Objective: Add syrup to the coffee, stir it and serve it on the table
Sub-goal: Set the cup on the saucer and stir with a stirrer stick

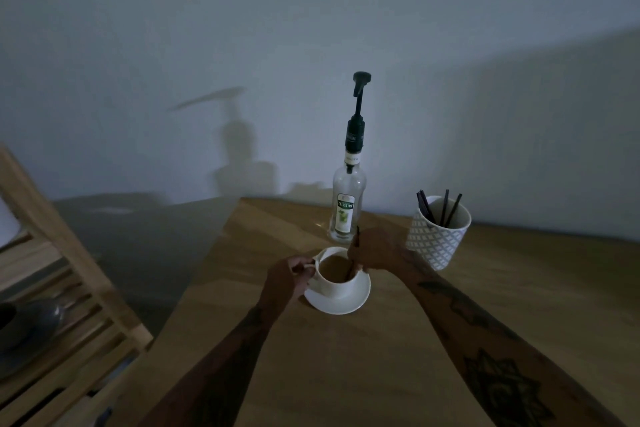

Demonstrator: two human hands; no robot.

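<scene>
A white cup [334, 282] of light brown coffee stands on a white saucer [349, 302] on the wooden table [381, 357]. My left hand [289, 279] pinches the cup's handle on its left side. My right hand [375, 250] is over the cup's far right rim and holds a dark stir stick [352, 270] whose lower end dips into the coffee. Just behind the cup stands a clear syrup bottle [347, 208] with a tall black pump; no hand touches it.
A patterned white cup [434, 239] holding several dark stir sticks stands to the right of the syrup bottle. A wooden slatted rack [69, 288] with dark dishes is at the left, beyond the table's left edge. A plain wall rises behind.
</scene>
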